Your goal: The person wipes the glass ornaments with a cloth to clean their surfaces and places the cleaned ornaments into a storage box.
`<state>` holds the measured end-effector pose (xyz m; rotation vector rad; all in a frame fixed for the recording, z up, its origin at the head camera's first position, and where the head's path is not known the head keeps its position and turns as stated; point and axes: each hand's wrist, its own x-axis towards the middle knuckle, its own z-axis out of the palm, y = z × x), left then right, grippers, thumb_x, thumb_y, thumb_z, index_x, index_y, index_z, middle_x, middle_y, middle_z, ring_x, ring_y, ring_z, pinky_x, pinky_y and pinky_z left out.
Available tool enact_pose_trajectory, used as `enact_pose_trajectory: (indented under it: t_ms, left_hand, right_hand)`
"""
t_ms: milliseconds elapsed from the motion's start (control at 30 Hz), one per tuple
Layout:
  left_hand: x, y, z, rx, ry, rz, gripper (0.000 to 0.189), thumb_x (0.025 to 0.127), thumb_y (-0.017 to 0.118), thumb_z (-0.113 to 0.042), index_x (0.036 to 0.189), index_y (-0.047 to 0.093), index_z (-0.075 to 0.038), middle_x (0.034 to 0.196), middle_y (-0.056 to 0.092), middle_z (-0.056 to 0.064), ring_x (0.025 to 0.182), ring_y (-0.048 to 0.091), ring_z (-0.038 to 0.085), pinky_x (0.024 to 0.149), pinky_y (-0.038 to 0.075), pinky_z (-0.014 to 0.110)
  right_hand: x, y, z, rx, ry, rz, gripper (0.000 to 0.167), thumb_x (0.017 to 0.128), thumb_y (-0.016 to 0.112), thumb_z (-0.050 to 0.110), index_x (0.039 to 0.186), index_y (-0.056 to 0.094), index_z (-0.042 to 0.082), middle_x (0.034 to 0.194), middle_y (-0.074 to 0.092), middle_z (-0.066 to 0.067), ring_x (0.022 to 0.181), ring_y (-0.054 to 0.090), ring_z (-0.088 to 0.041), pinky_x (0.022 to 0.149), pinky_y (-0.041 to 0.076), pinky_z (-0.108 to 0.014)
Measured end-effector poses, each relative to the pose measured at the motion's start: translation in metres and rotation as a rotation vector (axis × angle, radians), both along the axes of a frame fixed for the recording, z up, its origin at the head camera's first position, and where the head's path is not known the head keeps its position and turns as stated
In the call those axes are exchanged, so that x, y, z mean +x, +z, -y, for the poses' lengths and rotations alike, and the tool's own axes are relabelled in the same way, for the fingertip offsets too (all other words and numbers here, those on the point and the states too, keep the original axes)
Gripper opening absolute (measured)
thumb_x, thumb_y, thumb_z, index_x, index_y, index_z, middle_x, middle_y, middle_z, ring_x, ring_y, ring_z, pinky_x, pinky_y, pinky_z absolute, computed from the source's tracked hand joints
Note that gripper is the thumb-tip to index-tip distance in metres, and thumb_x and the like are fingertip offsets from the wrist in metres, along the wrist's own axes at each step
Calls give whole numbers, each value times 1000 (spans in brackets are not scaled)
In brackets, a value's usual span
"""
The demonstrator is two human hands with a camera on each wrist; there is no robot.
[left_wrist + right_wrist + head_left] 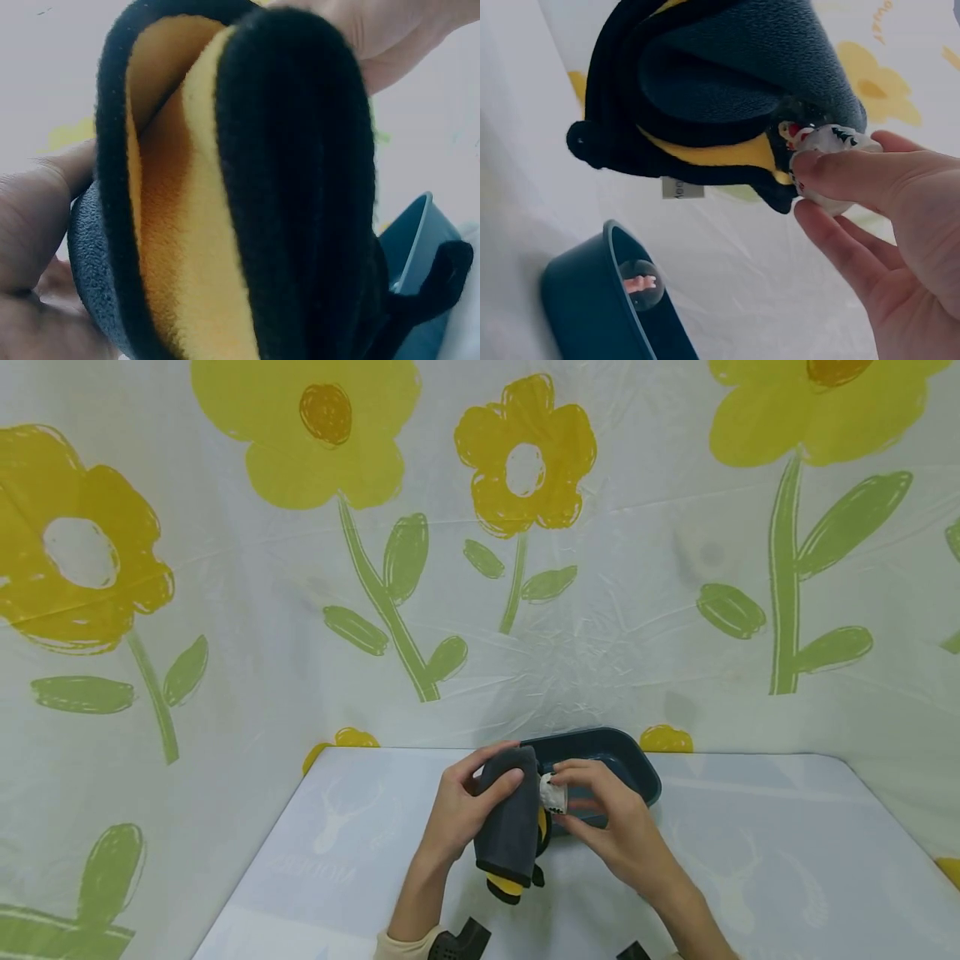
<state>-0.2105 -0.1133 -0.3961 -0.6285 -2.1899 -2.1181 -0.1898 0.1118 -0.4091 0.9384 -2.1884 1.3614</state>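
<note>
Left hand [457, 810] is gripping the folded grey cloth [506, 818], thumb across its face, fingers wrapping the side; yellow lining [199, 240] is showing. Right hand [611, 814] is pinching a small white ornament [553, 795], thumb and fingers narrow around it, holding it right beside the cloth at 3 o'clock. Dark blue bin [633, 758] is sitting at 2 o'clock from the cloth, clear globe [643, 289] resting inside.

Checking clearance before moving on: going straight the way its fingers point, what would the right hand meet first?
Most likely the grey cloth in the left hand. The white ornament pinched in the right hand would arrive first; whether they already touch is unclear.
</note>
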Motion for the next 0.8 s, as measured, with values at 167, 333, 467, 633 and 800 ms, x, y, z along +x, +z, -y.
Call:
enact_pose_trajectory:
  t_ms: [167,333,467,633,800]
  left_hand:
    - [-1,-1,0,22,-4,1,40,95,66,-17,134,60,-14,117,67,16,82,74,20,68,60,35]
    - [-3,-2,0,23,-4,1,39,95,66,-16,133,61,-15,117,67,16,82,74,20,68,60,34]
    - [-3,-2,-1,16,2,-6,37,94,66,-16,131,62,-22,121,64,13,83,73,20,70,60,33]
    - [-3,-2,-1,6,7,-27,37,94,65,-15,131,62,-22,123,63,11,83,73,20,70,60,33]
    - [-2,-2,-1,-6,12,-47,38,94,66,-14,131,62,-20,121,64,12,80,73,19,69,60,33]
  right_hand:
    - [0,-1,1,-4,15,-41,59,73,76,-15,122,60,14,131,56,-6,122,55,-8,83,59,-28]
    - [0,-1,1,0,5,-47,58,74,76,-14,122,59,14,132,56,-5,122,55,-7,82,59,-28]
    - [-1,0,-1,-4,8,-26,61,75,76,-13,127,58,14,133,57,-5,122,55,-7,83,58,-26]
    - [-2,-1,-2,16,-30,-10,63,80,76,-2,136,54,17,132,60,-3,111,63,-9,80,59,-26]
    - [-1,-4,-1,66,-159,34,53,88,74,19,137,54,25,121,65,9,96,66,-4,73,58,-23]
